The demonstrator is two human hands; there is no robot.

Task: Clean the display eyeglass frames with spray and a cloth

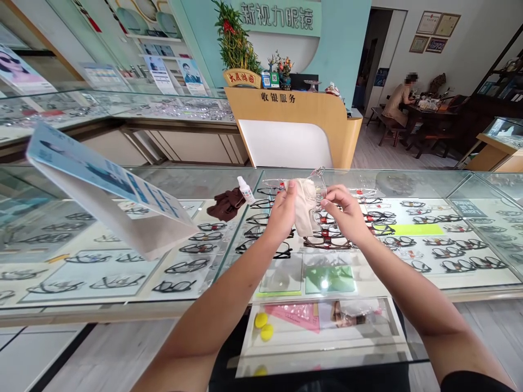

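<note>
Above the glass counter, my left hand [285, 211] is closed on a cream cloth [304, 204], thumb up, with the cloth hanging below the fingers. A thin-framed pair of glasses [321, 177] sticks out past the cloth on its right. My right hand [345, 209] pinches this pair by its side, the fingertips near the thin frame. How much of the glasses the cloth wraps is hidden. Left of my hands, a white spray bottle [245, 190] stands on the counter beside a crumpled dark brown cloth [227, 204].
Rows of glasses [447, 252] lie under the glass counter top [398, 182]. A folded blue-and-white sign [110, 190] stands at the left. An open drawer [327, 348] holds yellow round things. Beyond is a wooden cashier desk [343, 130]; a person [398, 103] sits far right.
</note>
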